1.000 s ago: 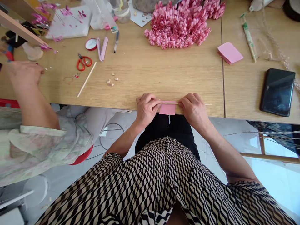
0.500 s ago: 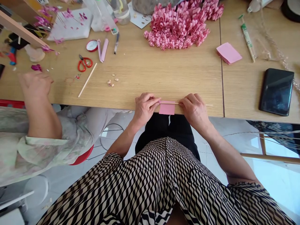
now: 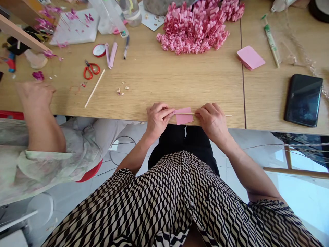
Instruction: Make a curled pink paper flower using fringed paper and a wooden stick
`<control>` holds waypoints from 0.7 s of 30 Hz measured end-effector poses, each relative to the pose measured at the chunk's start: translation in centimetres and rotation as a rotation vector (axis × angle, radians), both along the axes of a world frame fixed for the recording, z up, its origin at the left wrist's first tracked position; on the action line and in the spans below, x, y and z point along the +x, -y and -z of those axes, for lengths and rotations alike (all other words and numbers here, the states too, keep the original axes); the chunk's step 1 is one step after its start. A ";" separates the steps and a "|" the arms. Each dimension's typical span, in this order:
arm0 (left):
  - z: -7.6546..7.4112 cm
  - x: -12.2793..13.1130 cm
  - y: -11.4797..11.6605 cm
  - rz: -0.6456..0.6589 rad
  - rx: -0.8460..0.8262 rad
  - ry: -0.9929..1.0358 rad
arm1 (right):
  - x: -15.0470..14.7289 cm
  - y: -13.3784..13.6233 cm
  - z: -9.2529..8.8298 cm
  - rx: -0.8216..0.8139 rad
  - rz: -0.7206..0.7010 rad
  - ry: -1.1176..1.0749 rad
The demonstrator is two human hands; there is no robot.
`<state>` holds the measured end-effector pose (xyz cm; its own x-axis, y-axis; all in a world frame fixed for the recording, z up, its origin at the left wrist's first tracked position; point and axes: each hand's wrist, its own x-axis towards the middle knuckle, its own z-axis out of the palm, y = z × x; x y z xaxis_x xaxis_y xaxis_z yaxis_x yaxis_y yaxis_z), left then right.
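At the table's front edge a thin wooden stick (image 3: 185,113) lies across a small square of pink paper (image 3: 184,120). My left hand (image 3: 159,118) is closed on the stick's left end, its fingertips beside the paper's left edge. My right hand (image 3: 212,120) pinches the same stick to the right of the paper, and the stick's tip sticks out past that hand. Paper shows both above and below the stick. Whether the left fingers also grip the paper's edge I cannot tell.
A heap of curled pink paper (image 3: 195,31) lies at the back. Right of it are a pink paper stack (image 3: 250,57) and a black phone-like device (image 3: 303,100). Red-handled scissors (image 3: 91,69) and a loose stick (image 3: 94,88) lie left, near another person's hand (image 3: 36,94).
The pink paper has turned slightly and shifted up under the stick, so that more of it shows above. Both my hands keep their hold in nearly the same place.
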<state>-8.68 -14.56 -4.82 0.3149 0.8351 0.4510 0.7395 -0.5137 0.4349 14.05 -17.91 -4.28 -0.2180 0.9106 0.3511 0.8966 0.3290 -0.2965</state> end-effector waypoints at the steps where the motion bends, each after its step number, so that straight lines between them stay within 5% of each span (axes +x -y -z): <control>1: 0.0 0.0 0.0 -0.001 0.004 -0.001 | 0.0 0.0 0.0 0.002 -0.001 0.002; 21: -0.1 -0.2 0.0 -0.009 0.010 0.003 | 0.2 -0.3 -0.3 0.001 0.006 0.011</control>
